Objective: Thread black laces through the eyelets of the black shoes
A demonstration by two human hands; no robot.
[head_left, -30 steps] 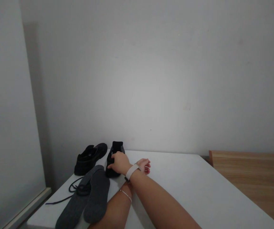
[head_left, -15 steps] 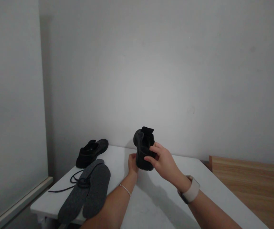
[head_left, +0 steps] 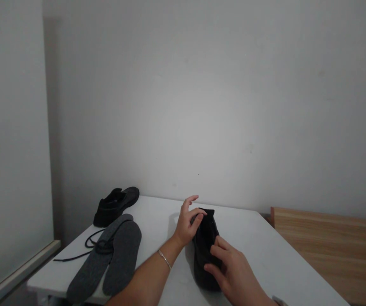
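Black shoe (head_left: 202,259) right of grey insoles (head_left: 122,257). Right hand (head_left: 235,267): grip clamped on its rear side. Left hand (head_left: 187,223) near tongue (head_left: 209,212), grip unclear. Risk: lopsided pull could twist shoe free.

Right fingers (head_left: 220,252) — on black shoe (head_left: 201,265)

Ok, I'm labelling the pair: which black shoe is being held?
The nearer shoe, gripped by the right hand; the other shoe stands untouched on the left, beyond the grey insoles.
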